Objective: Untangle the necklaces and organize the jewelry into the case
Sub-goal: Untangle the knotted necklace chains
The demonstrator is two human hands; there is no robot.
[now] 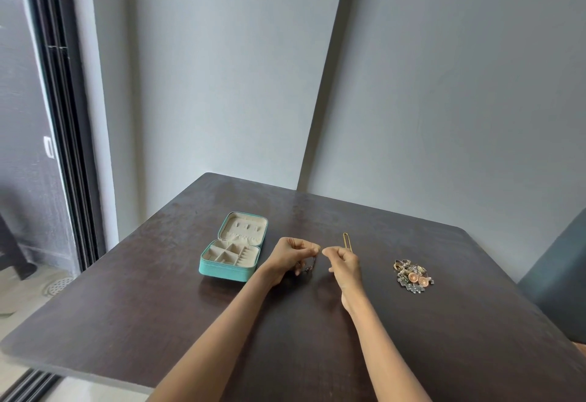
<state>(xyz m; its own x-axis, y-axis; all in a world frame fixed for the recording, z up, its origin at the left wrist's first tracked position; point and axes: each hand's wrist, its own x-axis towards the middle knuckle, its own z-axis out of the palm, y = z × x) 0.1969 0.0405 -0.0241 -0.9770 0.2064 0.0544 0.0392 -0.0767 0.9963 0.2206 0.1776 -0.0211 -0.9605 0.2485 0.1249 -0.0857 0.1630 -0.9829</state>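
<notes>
1. Holding a thin chain (312,263) between us, we have the left hand (290,259) and right hand (344,262) raised just above the table (158,290), fingers curled, thumb and forefinger tips nearly meeting.
2. We pinch with the left hand, and a dark tangled bit dangles below it; the right hand looks pinched on the same strand, though the strand itself is too fine for us to see there.
3. We judge the chain very light, limp and easily kinked or snapped, so we should grip it close to the knot with fingertips only, teasing loops apart rather than pulling hard.
4. We see the case (233,247) lying open just left of the left hand, its cream compartments showing nothing inside.
5. We see a gold pin (347,242) lying just beyond the right hand.
6. We have a pile (412,274) of rings, earrings and chain waiting well to the right; those pieces are small, hard and slippery, best lifted singly by their rims.
</notes>
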